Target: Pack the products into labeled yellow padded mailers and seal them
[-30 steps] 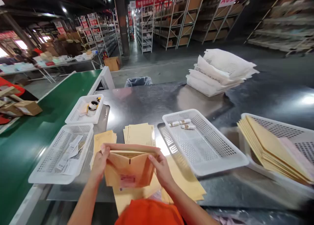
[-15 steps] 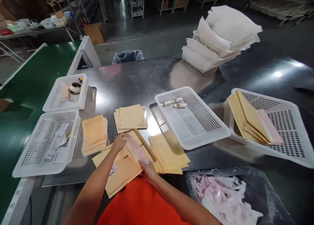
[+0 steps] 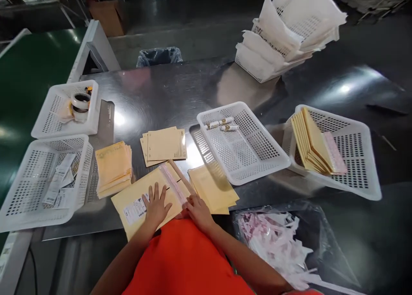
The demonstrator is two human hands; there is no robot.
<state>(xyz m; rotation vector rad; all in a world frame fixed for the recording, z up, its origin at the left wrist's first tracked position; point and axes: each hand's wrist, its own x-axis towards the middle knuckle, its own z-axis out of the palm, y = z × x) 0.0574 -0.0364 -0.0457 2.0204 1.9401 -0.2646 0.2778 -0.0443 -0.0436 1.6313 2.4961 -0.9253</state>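
A padded envelope (image 3: pixel 135 192) lies in front of me, label side up, with its flap (image 3: pixel 180 174) unfolded to the right. My left hand (image 3: pixel 156 205) rests flat on it with fingers spread, partly over the white printed label (image 3: pixel 134 211). Along the flap edge runs a pink peel-off strip (image 3: pixel 173 181). At the strip's near end my right hand (image 3: pixel 196 207) is closed, fingertips pinched on it. Another stack of yellow envelopes (image 3: pixel 215 190) sits just right of that hand, and beyond the envelope lie several flat cards or envelopes (image 3: pixel 165 144).
White baskets hold labels (image 3: pixel 19 213), tape rolls (image 3: pixel 41 127), markers (image 3: pixel 264 172) and upright envelopes (image 3: pixel 370 187). An orange-tan envelope stack (image 3: pixel 112 166) is at left. A clear bag of pink strips (image 3: pixel 277 243) lies near right. Lined baskets (image 3: pixel 267 59) are stacked behind; a green conveyor (image 3: pixel 32 67) runs at left.
My left hand has moved from the flap's far end down onto the envelope, now spread flat. The envelope has turned flatter on the table, its label uncovered more. My right hand stays at the strip's near end.
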